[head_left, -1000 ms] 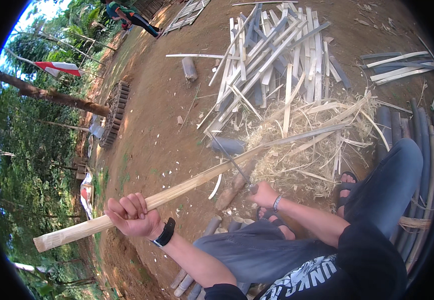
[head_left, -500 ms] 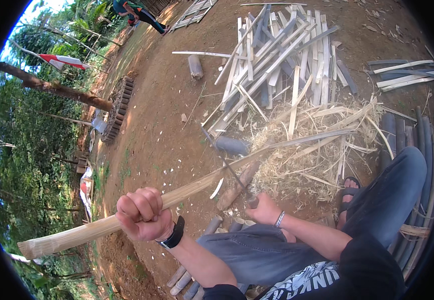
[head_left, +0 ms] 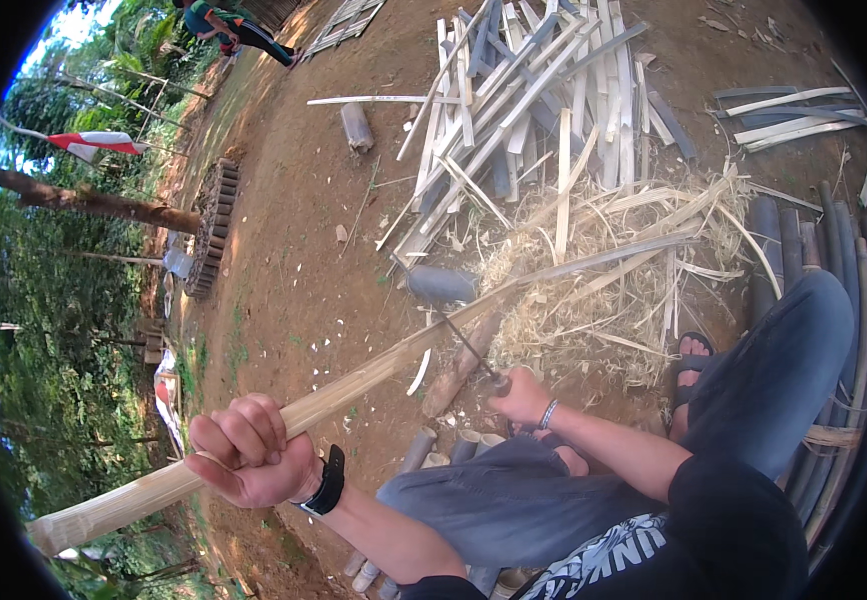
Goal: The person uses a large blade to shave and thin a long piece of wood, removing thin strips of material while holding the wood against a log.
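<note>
My left hand (head_left: 252, 455), a black watch on its wrist, is wrapped round a long pale bamboo strip (head_left: 374, 368). The strip slants from the lower left up to the right, where its far end reaches over a heap of shavings (head_left: 594, 285). In my right hand (head_left: 524, 396) is the handle of a long knife (head_left: 472, 350). Its thin, dark blade, seen nearly edge-on, crosses the strip around mid-length; whether it bites into the bamboo I cannot tell. Below that crossing, a short brown log (head_left: 462, 372) lies on the ground.
Split bamboo strips (head_left: 544, 95) lie piled beyond the shavings, with a smaller stack (head_left: 794, 118) at far right. Bamboo poles (head_left: 849, 340) lie beside my right leg. Cut bamboo pieces (head_left: 419, 450) sit by my left leg. Another person (head_left: 239, 30) stands at the far left.
The whole view has shifted, so the ground things appear further left and higher. My left hand and the strip's near end sit lower and further left. Both hands keep their grips.
</note>
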Motion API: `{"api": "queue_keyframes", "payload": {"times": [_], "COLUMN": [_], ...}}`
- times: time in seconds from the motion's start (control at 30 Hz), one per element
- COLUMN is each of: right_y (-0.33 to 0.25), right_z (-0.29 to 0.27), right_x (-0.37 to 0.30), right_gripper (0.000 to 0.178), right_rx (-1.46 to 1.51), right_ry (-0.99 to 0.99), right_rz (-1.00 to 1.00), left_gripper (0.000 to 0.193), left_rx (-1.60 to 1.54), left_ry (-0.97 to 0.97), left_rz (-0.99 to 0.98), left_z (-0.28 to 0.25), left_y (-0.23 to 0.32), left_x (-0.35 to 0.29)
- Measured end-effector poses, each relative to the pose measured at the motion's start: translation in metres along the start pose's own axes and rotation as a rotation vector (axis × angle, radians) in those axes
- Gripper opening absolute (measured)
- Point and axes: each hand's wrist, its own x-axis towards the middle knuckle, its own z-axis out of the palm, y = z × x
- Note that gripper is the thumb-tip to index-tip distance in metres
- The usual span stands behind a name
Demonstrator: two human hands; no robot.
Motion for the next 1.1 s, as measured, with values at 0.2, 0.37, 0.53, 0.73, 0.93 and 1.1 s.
{"api": "queue_keyframes", "payload": {"times": [0.2, 0.37, 0.53, 0.73, 0.93, 1.1], "right_y": [0.008, -0.09, -0.108, -0.093, -0.115, -0.13], "right_z": [-0.032, -0.042, -0.045, -0.076, -0.099, -0.113], "right_x": [0.031, 0.011, -0.02, -0.032, -0.034, -0.038], "right_gripper": [0.021, 0.02, 0.017, 0.02, 0.028, 0.037], "right_rx": [0.026, 0.098, 0.176, 0.438, 0.471, 0.391], "right_ry": [0.039, -0.117, -0.105, -0.089, -0.026, -0.014], "right_rz": [0.365, -0.149, -0.074, 0.225, 0.105, 0.02], "left_gripper": [0.042, 0.042, 0.053, 0.055, 0.051, 0.052], "left_rx": [0.162, 0.196, 0.232, 0.087, 0.224, 0.245], "left_ry": [0.236, 0.285, 0.148, 0.176, 0.345, 0.352], "left_rz": [0.042, -0.041, -0.069, -0.088, 0.026, 0.032], "left_z": [0.009, 0.006, 0.023, 0.04, 0.047, 0.047], "left_y": [-0.007, -0.018, -0.048, -0.081, -0.128, -0.122], "left_x": [0.015, 0.041, 0.076, 0.117, 0.15, 0.158]}}
